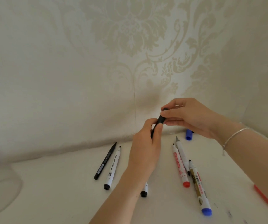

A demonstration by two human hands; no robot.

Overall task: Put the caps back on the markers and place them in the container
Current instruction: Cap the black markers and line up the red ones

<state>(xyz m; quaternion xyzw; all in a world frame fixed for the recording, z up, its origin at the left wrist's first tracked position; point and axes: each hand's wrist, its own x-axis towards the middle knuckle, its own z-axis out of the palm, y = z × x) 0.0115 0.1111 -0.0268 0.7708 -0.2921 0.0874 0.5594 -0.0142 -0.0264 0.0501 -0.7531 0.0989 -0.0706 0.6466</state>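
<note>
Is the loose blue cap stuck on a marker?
No, the loose blue plastic cap lies by itself on the white table near the wall, apart from the uncapped markers.

Soft, dim daylight, faint hand shadow on the wall [147, 101], wide-angle bending and blur at edges.

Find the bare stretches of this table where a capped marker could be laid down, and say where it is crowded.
Free: the table left of the black pen, and the front strip between the left forearm and the blue-ended marker. Crowded: the cluster round the red-ended marker on the right, and the back edge by the blue cap under the right hand.
</note>
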